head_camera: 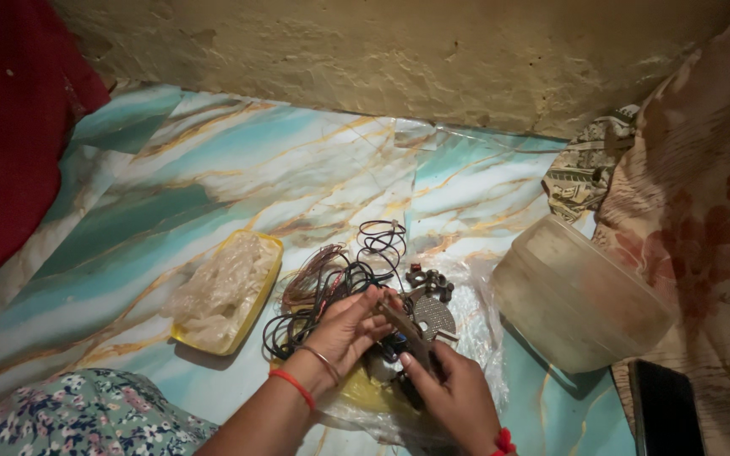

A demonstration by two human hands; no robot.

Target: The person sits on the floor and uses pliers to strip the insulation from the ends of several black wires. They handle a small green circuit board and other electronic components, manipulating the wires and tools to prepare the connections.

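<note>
both hands working near centre: left hand and right hand fingers are clamping on a small metal part over the plastic bag. part is looking light, stiff, thin-edged; best pinching its rim. tangled wires lying just left, floppy.

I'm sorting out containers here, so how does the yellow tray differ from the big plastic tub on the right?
The yellow tray is shallow, rectangular and opaque; the plastic tub is deep, rounded and cloudy-translucent. The yellow tray lies flat and holds crumpled clear plastic; the plastic tub is tipped on its side and looks empty. The yellow tray is plainly the smaller. Both rest on the marbled floor covering, on either side of the hands.
</note>
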